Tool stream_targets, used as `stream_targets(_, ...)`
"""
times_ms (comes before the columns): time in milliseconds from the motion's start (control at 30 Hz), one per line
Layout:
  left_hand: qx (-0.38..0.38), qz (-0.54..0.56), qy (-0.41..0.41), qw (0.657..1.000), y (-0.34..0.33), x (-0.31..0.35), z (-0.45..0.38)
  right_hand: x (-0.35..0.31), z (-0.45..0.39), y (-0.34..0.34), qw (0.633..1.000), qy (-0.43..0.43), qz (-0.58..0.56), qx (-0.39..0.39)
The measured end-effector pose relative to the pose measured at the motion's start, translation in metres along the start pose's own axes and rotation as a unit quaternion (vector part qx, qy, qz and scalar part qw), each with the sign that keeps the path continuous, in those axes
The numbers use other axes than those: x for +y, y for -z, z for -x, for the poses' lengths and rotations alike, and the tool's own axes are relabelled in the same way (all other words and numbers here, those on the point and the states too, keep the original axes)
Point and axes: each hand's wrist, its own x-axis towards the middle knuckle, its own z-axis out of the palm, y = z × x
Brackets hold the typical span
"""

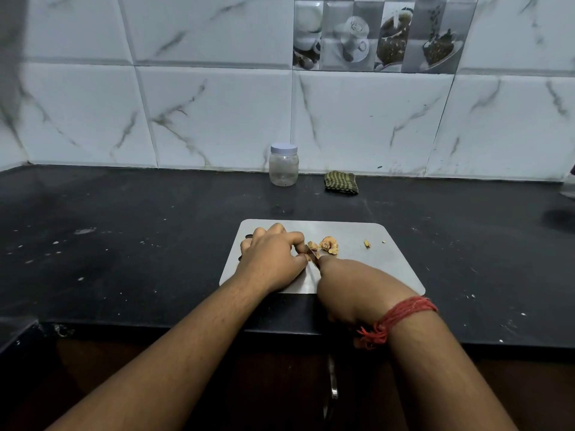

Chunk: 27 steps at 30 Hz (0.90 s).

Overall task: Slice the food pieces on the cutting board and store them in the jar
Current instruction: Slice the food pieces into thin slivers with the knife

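Rectangular grey metal cutting board (367,262) with rounded corners, lying flat on a black speckled stone counter (124,244), near its front edge. Left hand (270,259) resting on the left half of the board, fingers curled and pinching a small tan food piece (308,257) against the surface, between fingertip and thumb. Right hand (351,287) coming in from the lower right, wrapped tight around the handle of a small knife (313,256) (handle hidden in the fist), index finger stretched along the back of the blade. Blade angled up and to the left, tip meeting the pinched piece just beside the left fingertips. A red thread wristband (401,315) tied around the right wrist, loose ends hanging at the inner side. Just beyond the blade, a small heap of pale yellow-brown cut food pieces (326,244) near the middle of the board; 2 tiny scraps (367,243) apart from it toward the right. Well behind the board, against the white marble-patterned wall tiles (217,113), a clear plastic jar (283,164) standing upright with its white screw lid on; contents too faint to tell. Near the jar, to its right, a folded green striped cloth (341,182) on the counter.
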Motion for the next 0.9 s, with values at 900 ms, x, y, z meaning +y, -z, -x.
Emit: stream_targets(900,0.057,-0.027,-0.026,0.998,-0.003,-0.002,0.003,0.036,0.032,-0.034,0.966,-0.077,-0.224,0.108)
